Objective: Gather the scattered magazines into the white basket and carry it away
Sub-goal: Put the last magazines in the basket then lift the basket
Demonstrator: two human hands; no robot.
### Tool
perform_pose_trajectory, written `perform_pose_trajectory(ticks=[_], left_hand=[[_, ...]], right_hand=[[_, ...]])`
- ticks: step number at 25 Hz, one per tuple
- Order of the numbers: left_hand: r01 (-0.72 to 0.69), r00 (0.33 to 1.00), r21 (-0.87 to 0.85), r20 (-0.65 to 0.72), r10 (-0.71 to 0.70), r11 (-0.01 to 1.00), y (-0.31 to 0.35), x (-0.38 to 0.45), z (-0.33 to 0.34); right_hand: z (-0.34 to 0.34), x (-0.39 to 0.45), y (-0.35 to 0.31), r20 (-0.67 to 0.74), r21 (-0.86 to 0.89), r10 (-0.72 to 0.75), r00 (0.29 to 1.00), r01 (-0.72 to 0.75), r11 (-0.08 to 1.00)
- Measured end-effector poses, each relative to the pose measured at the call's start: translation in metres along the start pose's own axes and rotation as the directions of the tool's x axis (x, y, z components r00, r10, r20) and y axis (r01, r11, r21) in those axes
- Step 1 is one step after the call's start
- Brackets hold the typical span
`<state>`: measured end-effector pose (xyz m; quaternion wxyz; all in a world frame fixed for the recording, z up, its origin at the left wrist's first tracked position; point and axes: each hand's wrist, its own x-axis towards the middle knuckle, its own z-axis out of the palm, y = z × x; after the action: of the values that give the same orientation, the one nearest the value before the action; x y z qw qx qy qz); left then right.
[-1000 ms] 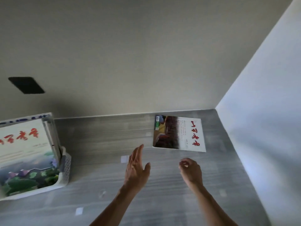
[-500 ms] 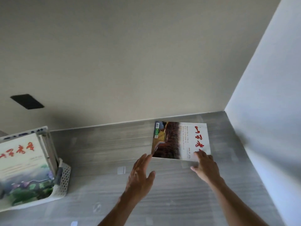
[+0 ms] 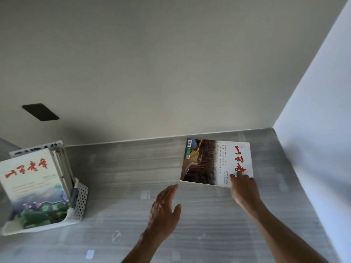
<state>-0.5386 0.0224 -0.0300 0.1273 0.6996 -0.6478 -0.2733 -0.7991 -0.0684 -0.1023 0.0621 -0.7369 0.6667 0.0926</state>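
Note:
One magazine (image 3: pixel 210 162) with red brush lettering and a dark landscape picture lies flat on the grey floor near the back wall. My right hand (image 3: pixel 244 188) rests its fingertips on the magazine's near right corner; I cannot tell whether it grips the edge. My left hand (image 3: pixel 164 207) hovers with fingers apart just short of the magazine's near left corner, holding nothing. The white perforated basket (image 3: pixel 80 204) stands at the far left with several magazines (image 3: pixel 32 183) leaning upright in it.
A beige wall runs along the back and a white wall (image 3: pixel 313 130) closes the right side, forming a corner beside the magazine. A dark rectangular patch (image 3: pixel 40 112) sits on the back wall. Small tape marks (image 3: pixel 145 194) dot the grey floor.
My right hand reached forward from a loose fist onto the magazine's near right corner. My left hand moved forward toward its left corner. The view shifted closer to the magazine.

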Motion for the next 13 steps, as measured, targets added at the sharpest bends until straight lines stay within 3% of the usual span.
perform_pose_trajectory(ticks=[13], left_hand=[[0.032, 0.999, -0.055, 0.042, -0.03, 0.998, -0.006, -0.005, 0.006]], right_hand=[[0.007, 0.003, 0.002, 0.011, 0.019, -0.138, 0.99, 0.138, 0.99]])
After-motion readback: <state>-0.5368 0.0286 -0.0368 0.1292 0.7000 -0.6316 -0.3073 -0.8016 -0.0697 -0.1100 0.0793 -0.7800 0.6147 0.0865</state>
